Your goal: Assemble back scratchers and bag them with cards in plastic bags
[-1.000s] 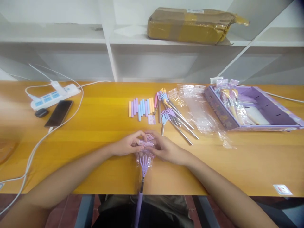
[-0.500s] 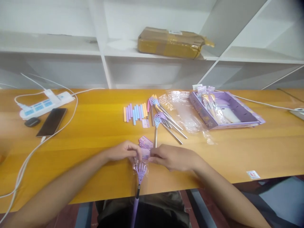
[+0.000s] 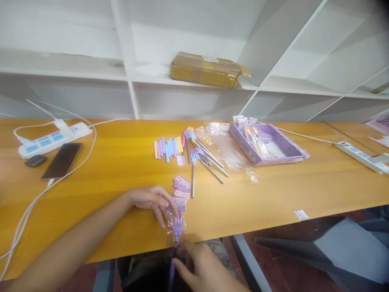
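Observation:
A purple hand-shaped back scratcher (image 3: 177, 228) lies at the table's front edge, its claw against clear plastic film and its handle pointing down toward my lap. My left hand (image 3: 152, 201) is beside the claw, fingers apart and bent down, the fingertips close to the film. Whether they touch it I cannot tell. My right hand (image 3: 202, 263) has its thumb and fingers around the handle below the claw. Just beyond my left fingertips lies a small stack of purple and pink cards (image 3: 181, 191).
Colored handle sleeves (image 3: 168, 149) lie in a row beside a pile of back scratchers with metal rods (image 3: 209, 162). Clear bags (image 3: 226, 146) and a purple box (image 3: 281, 159) are to the right. A phone (image 3: 62, 160), power strip (image 3: 54, 140) and white cables are left.
My right hand has moved from beside the cards down to the scratcher's handle. My left fingers have spread from their pinch near the cards. The view has shifted slightly right.

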Motion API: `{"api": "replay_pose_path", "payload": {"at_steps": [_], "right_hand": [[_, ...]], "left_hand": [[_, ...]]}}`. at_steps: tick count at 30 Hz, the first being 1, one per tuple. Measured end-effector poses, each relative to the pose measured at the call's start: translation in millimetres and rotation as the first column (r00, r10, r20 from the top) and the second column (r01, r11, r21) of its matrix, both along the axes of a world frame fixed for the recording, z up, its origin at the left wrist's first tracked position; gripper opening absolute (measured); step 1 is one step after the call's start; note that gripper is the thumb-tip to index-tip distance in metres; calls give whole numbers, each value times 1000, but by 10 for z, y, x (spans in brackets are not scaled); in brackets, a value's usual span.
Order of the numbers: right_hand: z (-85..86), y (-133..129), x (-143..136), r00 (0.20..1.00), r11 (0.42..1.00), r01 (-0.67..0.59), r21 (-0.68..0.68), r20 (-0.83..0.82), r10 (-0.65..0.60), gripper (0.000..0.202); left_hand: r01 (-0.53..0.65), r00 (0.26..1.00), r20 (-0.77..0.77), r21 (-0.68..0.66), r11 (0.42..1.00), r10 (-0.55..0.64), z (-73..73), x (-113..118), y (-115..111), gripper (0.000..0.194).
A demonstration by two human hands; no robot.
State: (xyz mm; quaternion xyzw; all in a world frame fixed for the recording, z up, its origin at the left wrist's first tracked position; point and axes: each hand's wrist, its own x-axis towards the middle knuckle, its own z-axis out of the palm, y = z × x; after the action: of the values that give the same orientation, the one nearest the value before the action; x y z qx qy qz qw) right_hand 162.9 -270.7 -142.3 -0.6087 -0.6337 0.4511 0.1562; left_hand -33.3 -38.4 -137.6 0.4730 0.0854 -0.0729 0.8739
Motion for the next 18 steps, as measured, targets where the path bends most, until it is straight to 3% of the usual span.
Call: {"api": "replay_pose_path", "payload": {"at_steps": [3,6,9,12,14,17,18], "right_hand": [[-216,-67,-98,994,993,-79,-89,-83,72,19],[-381,-79,-126,975,994,-101,-43,-203,90,28],[-360,-57,-27,915,994,-68,-91,-403,26,46],[-123,-6,233,817,949,-77,-305,-565,-116,59],[121,78,514,790,944,-57,-325,-593,-157,58],[518,409,1117,845,989,116,-94,-513,-148,53],[634,594,1359,877,975,220,17,-441,-190,52]], "left_hand": [[56,998,30,-25,998,-56,52,-59,9,37],[95,994,53,10,995,-96,108,-102,46,41],[-38,994,102,72,997,30,154,-146,152,34],[-231,960,172,34,972,222,139,-198,316,33],[-284,940,190,-20,959,282,82,-221,418,35],[-378,908,180,-42,925,379,-26,-215,500,32],[-407,898,171,-32,913,406,-53,-204,507,31]]}}
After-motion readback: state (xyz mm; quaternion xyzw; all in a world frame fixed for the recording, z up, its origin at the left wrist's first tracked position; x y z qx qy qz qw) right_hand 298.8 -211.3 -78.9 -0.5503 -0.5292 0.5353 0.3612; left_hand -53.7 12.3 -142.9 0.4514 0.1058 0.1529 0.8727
